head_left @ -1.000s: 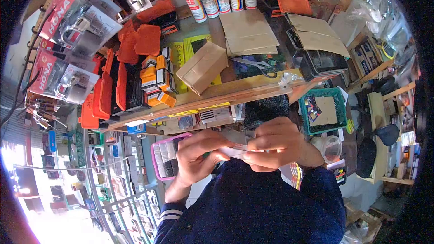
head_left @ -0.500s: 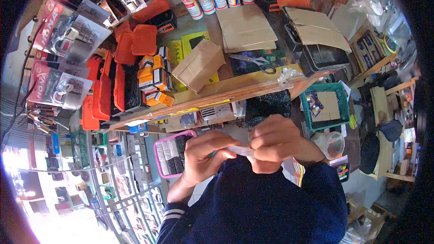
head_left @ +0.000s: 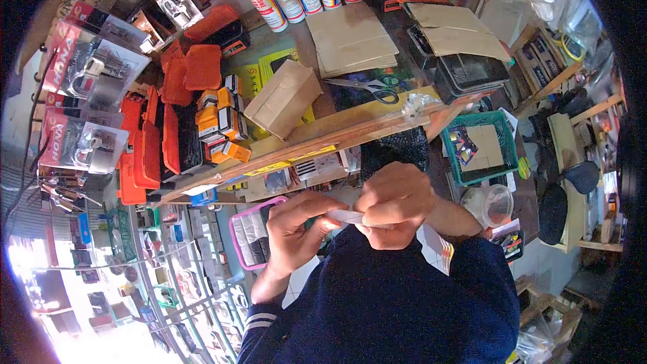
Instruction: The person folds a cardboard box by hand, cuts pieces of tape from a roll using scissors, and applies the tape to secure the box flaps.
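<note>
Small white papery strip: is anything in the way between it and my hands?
Nothing visible is in the way: the left hand and right hand both pinch the strip, one at each end.

hands (head_left: pixel 394 203) pinching white slip (head_left: pixel 346 216), scissors (head_left: pixel 372 87)

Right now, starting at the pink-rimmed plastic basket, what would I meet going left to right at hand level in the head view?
Pink-rimmed plastic basket → your left hand → small flat white piece → your right hand → clear round plastic tub → dark rounded object.
</note>
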`<state>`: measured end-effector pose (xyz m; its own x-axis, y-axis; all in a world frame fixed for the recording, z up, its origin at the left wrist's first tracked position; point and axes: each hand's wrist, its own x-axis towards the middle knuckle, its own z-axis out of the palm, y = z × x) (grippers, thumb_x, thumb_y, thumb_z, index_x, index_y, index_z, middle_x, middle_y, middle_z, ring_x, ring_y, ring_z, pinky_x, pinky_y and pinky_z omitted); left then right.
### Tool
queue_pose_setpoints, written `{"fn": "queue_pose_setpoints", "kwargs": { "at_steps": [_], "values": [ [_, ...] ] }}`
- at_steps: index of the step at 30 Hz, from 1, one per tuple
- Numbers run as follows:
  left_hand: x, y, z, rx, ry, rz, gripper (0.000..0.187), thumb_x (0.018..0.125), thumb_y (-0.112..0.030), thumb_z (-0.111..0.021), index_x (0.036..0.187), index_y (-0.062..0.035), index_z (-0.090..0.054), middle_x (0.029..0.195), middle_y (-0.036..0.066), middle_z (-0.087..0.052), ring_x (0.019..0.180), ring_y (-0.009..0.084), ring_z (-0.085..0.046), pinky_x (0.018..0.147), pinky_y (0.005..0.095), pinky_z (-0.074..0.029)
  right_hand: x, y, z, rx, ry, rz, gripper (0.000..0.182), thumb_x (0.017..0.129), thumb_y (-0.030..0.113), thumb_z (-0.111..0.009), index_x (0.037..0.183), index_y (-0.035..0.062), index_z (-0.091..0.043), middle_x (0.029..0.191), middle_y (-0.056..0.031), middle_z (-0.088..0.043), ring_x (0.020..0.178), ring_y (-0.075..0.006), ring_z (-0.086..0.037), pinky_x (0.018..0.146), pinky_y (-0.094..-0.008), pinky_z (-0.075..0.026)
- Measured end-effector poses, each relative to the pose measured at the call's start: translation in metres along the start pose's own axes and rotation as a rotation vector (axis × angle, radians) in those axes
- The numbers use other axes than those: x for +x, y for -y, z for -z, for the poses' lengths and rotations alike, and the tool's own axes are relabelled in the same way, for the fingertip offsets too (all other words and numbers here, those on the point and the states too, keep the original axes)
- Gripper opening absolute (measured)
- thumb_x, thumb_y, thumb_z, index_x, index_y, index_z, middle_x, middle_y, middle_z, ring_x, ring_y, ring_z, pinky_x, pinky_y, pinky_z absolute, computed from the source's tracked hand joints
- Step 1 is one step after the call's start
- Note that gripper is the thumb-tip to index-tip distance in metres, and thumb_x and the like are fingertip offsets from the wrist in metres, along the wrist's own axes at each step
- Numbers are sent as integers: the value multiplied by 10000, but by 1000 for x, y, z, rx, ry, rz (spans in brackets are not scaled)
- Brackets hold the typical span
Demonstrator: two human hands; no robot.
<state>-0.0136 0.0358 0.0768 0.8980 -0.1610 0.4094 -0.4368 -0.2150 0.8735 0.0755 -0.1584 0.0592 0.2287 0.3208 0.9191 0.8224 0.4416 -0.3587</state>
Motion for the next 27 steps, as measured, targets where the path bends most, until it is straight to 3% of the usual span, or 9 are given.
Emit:
{"fn": "queue_pose_setpoints", "kwargs": {
  "at_steps": [1,8,11,14,17,24,27],
  "values": [
    [-1,0,0,14,-2,-6,233,900,-191,-764,1017,8,-729,928,122,-745,832,229,-718,754,331,-561,1,-1,-1,19,-24,65,202,704,14,-712,892,21,-636,681,-114,-669,454,-191,-595,391,-286,-452],
    [-5,-4,2,34,16,-6,245,898,-203,-765,1014,11,-733,929,123,-744,822,228,-713,749,329,-559,-2,3,-4,12,-15,81,197,697,17,-731,854,28,-612,645,-110,-651,441,-207,-587,386,-291,-453],
    [-8,-5,4,5,-17,-10,235,897,-183,-768,1013,18,-731,929,124,-743,819,226,-708,753,329,-558,-7,2,-7,-16,-19,109,217,699,30,-757,861,30,-612,702,-116,-659,487,-209,-611,411,-307,-478],
    [-12,-4,5,13,-10,-12,220,896,-153,-769,1019,25,-726,934,132,-742,821,228,-705,751,327,-556,2,10,-8,27,-21,2,240,709,47,-788,879,36,-619,814,-138,-690,577,-228,-666,466,-322,-520],
    [-15,-6,7,-15,-32,32,207,893,-125,-771,1020,32,-725,929,136,-740,827,226,-702,756,326,-554,6,18,-7,19,-6,-80,306,707,68,-840,955,32,-664,941,-164,-738,697,-269,-729,551,-328,-581],
    [-22,-9,9,-57,-84,96,198,890,-105,-771,1020,37,-726,914,127,-737,828,210,-702,762,319,-550,10,34,6,-32,55,-79,383,720,-8,-853,1067,-4,-692,933,-186,-755,770,-267,-758,606,-337,-620],
    [-24,-9,9,-55,-70,88,198,902,-113,-762,1026,36,-726,912,122,-737,824,202,-707,756,309,-550,13,41,14,23,118,-261,483,730,-22,-860,1169,1,-661,897,-170,-760,788,-271,-762,647,-351,-626]
  ]
}}
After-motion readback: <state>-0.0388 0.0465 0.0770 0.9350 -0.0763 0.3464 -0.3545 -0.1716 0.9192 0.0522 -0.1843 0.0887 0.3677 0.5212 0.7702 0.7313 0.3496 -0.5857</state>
